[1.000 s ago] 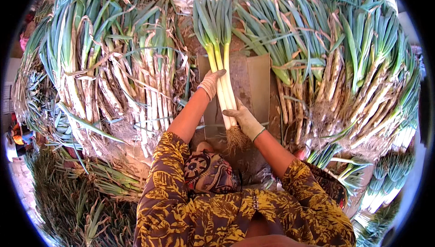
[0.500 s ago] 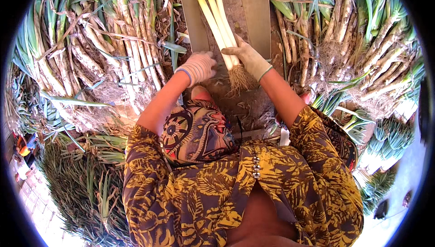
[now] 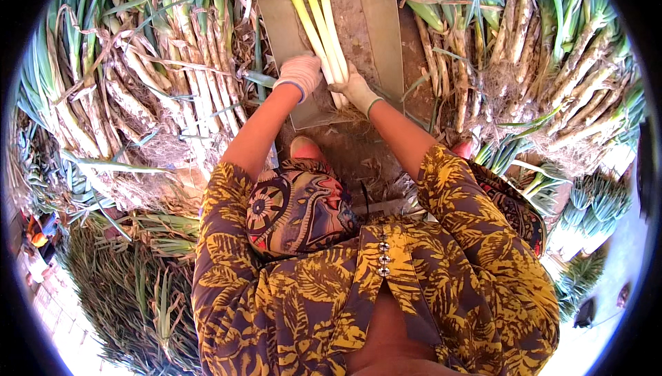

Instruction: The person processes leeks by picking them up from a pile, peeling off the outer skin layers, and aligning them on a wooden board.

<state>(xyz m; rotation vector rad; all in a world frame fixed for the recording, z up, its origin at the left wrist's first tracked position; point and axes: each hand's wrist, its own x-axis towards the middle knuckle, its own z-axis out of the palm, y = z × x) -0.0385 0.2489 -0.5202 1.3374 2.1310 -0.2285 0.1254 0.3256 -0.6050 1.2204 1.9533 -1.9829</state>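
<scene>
A few long green onions with clean white stalks lie lengthwise over a grey-beige sheet, their green tops pointing away from me. My right hand, in a pale glove, is closed round the right side of their white lower ends. The roots are mostly hidden there. Against the left side of the stalks is my left hand, in a striped pale glove. Its fingers curl inward and are mostly hidden, so what they grip cannot be made out.
Unpeeled green onions with brown skins and roots lie in a large heap at left and another at right. Dark green leaves are piled at lower left. Bundled onions stand at lower right. My shoe is just below the sheet.
The onions and my right hand have shifted left and slightly away from me. My left hand has moved up and right against the stalks. The sheet now reaches nearer to me.
</scene>
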